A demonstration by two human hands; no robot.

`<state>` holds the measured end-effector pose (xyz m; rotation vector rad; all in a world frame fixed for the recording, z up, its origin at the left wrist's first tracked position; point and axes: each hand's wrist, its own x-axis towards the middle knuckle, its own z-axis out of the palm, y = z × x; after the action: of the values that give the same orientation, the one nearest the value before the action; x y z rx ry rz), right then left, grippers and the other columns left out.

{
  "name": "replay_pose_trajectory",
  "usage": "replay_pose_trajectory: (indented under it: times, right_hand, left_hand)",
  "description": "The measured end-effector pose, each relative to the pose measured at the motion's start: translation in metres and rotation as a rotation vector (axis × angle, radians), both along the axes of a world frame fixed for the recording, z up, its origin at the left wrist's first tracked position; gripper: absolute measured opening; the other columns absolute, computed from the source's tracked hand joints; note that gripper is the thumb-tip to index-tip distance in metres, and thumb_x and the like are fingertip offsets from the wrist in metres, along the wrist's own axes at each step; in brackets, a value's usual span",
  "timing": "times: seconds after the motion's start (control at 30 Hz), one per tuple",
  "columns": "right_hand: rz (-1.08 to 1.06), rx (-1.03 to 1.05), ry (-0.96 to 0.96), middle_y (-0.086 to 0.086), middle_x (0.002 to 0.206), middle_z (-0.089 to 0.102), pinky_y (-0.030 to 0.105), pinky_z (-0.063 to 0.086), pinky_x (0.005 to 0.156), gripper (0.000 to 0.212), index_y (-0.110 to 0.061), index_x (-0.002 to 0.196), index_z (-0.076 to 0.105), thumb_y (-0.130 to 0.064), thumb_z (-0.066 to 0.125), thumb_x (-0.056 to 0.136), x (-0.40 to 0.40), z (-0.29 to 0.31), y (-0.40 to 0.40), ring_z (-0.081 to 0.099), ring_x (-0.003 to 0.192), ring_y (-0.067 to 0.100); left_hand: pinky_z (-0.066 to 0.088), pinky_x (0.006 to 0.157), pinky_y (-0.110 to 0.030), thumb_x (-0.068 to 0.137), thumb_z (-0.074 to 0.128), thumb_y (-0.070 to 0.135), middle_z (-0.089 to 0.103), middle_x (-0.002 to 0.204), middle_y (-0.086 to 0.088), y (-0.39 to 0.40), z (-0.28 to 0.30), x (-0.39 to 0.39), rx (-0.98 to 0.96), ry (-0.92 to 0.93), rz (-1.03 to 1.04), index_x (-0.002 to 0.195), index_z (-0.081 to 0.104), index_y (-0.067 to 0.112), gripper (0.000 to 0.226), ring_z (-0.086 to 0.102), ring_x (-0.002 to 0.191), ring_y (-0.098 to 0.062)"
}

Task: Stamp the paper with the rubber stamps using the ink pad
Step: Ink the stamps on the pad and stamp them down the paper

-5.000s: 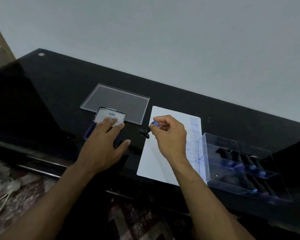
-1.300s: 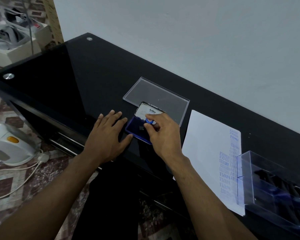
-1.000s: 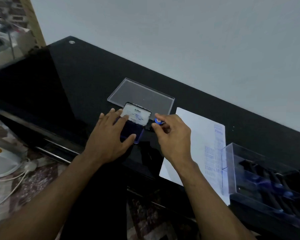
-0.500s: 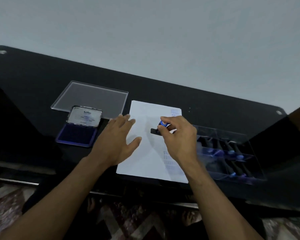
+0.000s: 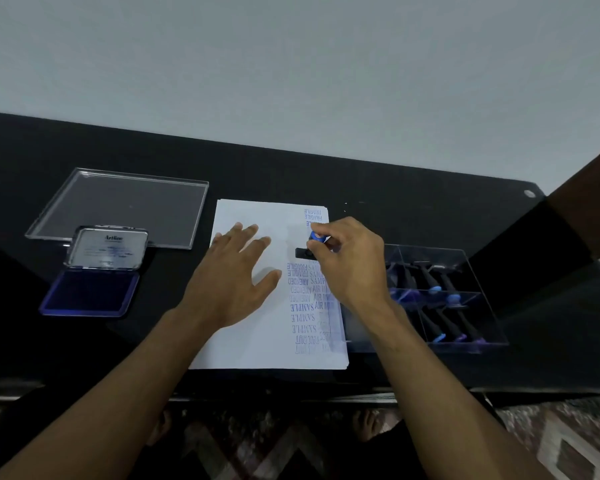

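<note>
Right hand (image 5: pixel 352 268), stamp (image 5: pixel 307 250) seemingly on paper (image 5: pixel 257 334)

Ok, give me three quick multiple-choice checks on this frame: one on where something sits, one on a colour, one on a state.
1. Where does the ink pad lie relative to the paper?
A. to its left
B. on top of it
C. inside the clear box

2. What colour are the stamped words?
A. red
B. blue
C. green

3. What is the right hand doing?
A. resting flat and empty
B. gripping the rubber stamp on the paper
C. closing the ink pad lid

Answers: 1 A, the open pad sits on the table left of the sheet. 2 B, the print reads blue. 3 B, its fingers pinch the blue knob while the left hand lies flat on the sheet.
</note>
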<state>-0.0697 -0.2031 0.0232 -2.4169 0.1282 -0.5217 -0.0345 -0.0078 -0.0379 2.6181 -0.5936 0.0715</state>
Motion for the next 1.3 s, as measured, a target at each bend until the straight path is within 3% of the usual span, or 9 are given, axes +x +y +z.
replay_pose_trajectory:
  times: [0.07,0.17,0.3,0.4,0.47,0.9,1.1,1.3]
  right_hand:
    - [0.000,-0.006,0.022,-0.004,0.104,0.069,0.006,0.048,0.080,0.024,-0.017,0.110,0.075,-0.020,0.075,0.086,0.004,-0.001,0.000,0.063,0.079,0.004]
    - [0.007,-0.012,0.035,-0.003,0.106,0.070,0.021,0.055,0.086,0.024,-0.017,0.110,0.075,-0.019,0.076,0.086,0.008,-0.001,0.003,0.066,0.082,0.007]
    - [0.009,-0.023,0.062,-0.003,0.108,0.070,0.023,0.054,0.088,0.025,-0.017,0.111,0.075,-0.019,0.075,0.086,0.012,-0.003,0.005,0.066,0.085,0.009]
    - [0.006,-0.018,0.054,-0.004,0.104,0.071,0.041,0.054,0.090,0.023,-0.019,0.108,0.076,-0.019,0.076,0.085,0.014,-0.009,0.007,0.066,0.086,0.011]
    - [0.002,-0.014,0.063,-0.006,0.103,0.070,0.046,0.052,0.090,0.022,-0.020,0.106,0.076,-0.020,0.076,0.084,0.016,-0.012,0.008,0.066,0.086,0.011]
    - [0.012,-0.049,0.116,-0.002,0.108,0.070,0.048,0.050,0.093,0.023,-0.019,0.109,0.076,-0.021,0.075,0.086,0.016,-0.014,0.014,0.066,0.091,0.015]
    - [0.008,-0.074,0.111,-0.001,0.100,0.071,0.050,0.051,0.089,0.016,-0.018,0.101,0.077,-0.016,0.075,0.085,0.016,-0.015,0.016,0.066,0.088,0.016]
    - [0.007,-0.105,0.152,-0.001,0.109,0.070,0.049,0.048,0.094,0.021,-0.019,0.109,0.076,-0.021,0.073,0.088,0.019,-0.016,0.017,0.066,0.093,0.016]
  left_hand:
    - [0.011,0.123,-0.046,0.091,0.038,0.067,0.028,0.164,0.000,0.001,-0.004,0.005,0.017,-0.029,-0.006,0.149,0.045,0.027,0.071,0.014,0.155,-0.022]
    - [0.013,0.124,-0.053,0.092,0.038,0.066,0.030,0.164,-0.003,0.004,-0.011,0.013,0.049,-0.088,-0.006,0.145,0.051,0.026,0.068,0.013,0.155,-0.025]
    - [0.014,0.123,-0.059,0.091,0.031,0.069,0.033,0.162,-0.004,0.007,-0.016,0.017,0.059,-0.101,-0.007,0.142,0.055,0.026,0.071,0.015,0.154,-0.028]
    - [0.015,0.122,-0.059,0.090,0.026,0.071,0.034,0.161,-0.004,0.008,-0.021,0.017,0.056,-0.085,-0.007,0.142,0.055,0.027,0.074,0.017,0.154,-0.028]
    - [0.015,0.123,-0.059,0.090,0.025,0.072,0.035,0.161,-0.004,0.008,-0.024,0.017,0.041,-0.075,-0.004,0.143,0.055,0.027,0.076,0.019,0.153,-0.027]
    - [0.010,0.125,-0.054,0.090,0.021,0.074,0.032,0.163,-0.002,0.008,-0.028,0.018,0.049,-0.066,0.003,0.146,0.051,0.028,0.079,0.017,0.154,-0.025]
    - [0.010,0.125,-0.053,0.090,0.021,0.074,0.031,0.163,-0.002,0.008,-0.028,0.018,0.048,-0.066,0.007,0.146,0.051,0.028,0.078,0.017,0.154,-0.025]
    - [0.010,0.125,-0.054,0.091,0.023,0.072,0.031,0.163,-0.002,0.009,-0.030,0.018,0.053,-0.065,0.007,0.146,0.050,0.029,0.076,0.016,0.154,-0.024]
